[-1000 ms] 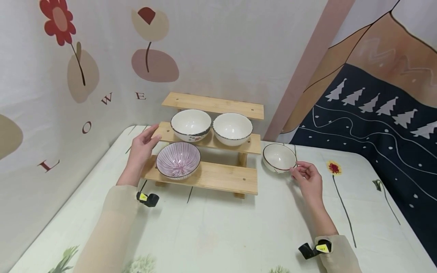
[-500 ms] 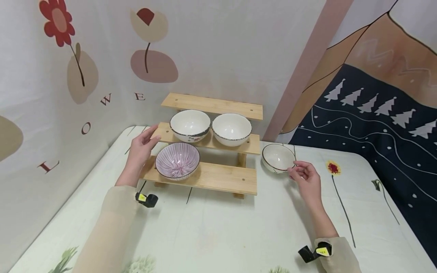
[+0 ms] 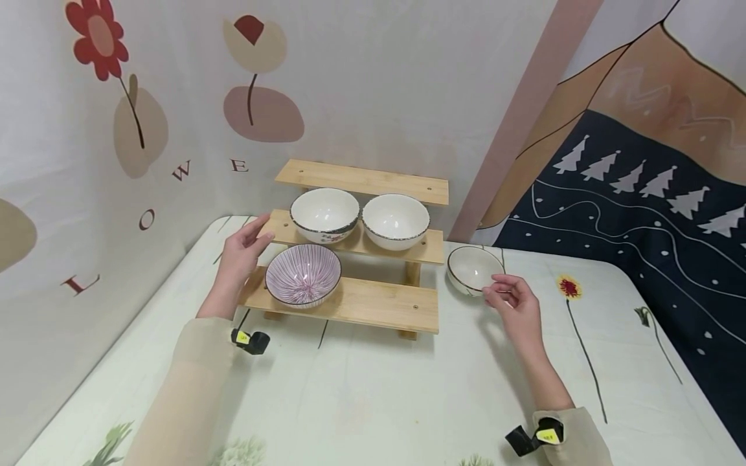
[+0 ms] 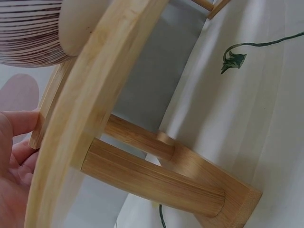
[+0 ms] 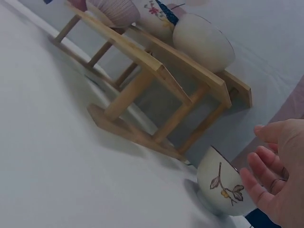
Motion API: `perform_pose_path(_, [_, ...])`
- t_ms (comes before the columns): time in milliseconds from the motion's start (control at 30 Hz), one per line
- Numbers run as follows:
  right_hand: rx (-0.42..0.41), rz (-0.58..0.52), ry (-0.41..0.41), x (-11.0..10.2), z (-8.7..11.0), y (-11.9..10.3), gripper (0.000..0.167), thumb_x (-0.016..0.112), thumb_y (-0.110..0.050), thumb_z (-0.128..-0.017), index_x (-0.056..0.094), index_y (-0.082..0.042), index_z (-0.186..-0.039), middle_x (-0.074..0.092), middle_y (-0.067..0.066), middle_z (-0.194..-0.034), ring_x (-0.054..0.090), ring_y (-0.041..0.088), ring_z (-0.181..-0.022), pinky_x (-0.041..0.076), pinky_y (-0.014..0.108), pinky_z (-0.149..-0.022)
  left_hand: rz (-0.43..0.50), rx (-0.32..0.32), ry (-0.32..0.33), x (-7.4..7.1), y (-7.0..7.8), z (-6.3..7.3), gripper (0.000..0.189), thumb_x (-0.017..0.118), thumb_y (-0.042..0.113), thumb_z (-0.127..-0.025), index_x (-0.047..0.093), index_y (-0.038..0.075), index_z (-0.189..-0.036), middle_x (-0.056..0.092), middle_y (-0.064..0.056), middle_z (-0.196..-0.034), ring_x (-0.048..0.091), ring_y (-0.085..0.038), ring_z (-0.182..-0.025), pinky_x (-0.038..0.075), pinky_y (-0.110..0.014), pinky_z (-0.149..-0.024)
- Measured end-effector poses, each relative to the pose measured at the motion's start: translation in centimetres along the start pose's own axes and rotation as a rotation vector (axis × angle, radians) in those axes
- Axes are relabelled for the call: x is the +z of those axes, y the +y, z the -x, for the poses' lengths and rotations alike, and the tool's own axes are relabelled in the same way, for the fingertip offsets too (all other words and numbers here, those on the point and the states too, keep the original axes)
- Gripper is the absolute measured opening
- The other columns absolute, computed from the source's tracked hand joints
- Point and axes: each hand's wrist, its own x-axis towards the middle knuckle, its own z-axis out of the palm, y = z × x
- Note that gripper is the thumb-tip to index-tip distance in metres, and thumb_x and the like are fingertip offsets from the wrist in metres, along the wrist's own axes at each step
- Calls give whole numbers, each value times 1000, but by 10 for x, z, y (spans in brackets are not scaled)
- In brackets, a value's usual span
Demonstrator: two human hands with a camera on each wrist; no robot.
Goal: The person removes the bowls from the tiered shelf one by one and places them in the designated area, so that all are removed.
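Observation:
A three-tier wooden shelf rack (image 3: 384, 307) stands on the table. My left hand (image 3: 241, 249) grips the left end of its middle board, thumb and fingers on either side in the left wrist view. On that board sit two white bowls, a left one (image 3: 325, 208) with a floral outside and a right one (image 3: 396, 217). A purple-striped bowl (image 3: 304, 275) rests at the left of the lowest board. Right of the rack, a small cream bowl (image 3: 469, 268) with a dark rim stands upright on the table. My right hand (image 3: 515, 307) is at its front-right rim, fingers relaxed and parted, nothing between them.
The top board (image 3: 361, 180) of the rack bears nothing and sits close to the fabric backdrop (image 3: 396, 84). A pale cloth with printed flowers covers the table (image 3: 361, 395). A dark printed fabric (image 3: 658, 220) hangs along the right side.
My right hand has shifted slightly left along the small cream bowl's rim, while the bowl stays in place. The left hand, the rack and the other bowls have not moved.

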Motion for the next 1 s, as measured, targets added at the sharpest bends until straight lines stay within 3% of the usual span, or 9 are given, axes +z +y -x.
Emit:
perform_pose_path(333, [5, 37, -39, 6, 8, -8, 32, 67, -6, -94, 57, 2, -124, 64, -22, -95, 63, -3, -88, 57, 8, -79, -19, 12, 9, 0, 0, 0, 56, 53, 27, -104, 35, 12, -155, 28, -8, -164, 27, -29, -152, 30, -45, -125])
perform_pose_path(533, [-7, 39, -71, 10, 12, -13, 36, 69, -10, -93, 57, 2, -125, 65, -21, -99, 65, 3, -93, 58, 10, -81, -9, 10, 3, 0, -1, -1, 56, 53, 28, -104, 35, 14, -155, 27, -7, -164, 27, -29, -152, 30, -45, -125])
perform_pose_path(1000, [-22, 30, -118, 21, 19, -20, 32, 68, -6, -93, 60, 2, -123, 67, -20, -100, 67, 3, -96, 59, 13, -84, -7, 18, 2, 0, -1, 0, 56, 53, 27, -104, 35, 12, -155, 28, -8, -164, 27, -29, -152, 30, -44, -125])
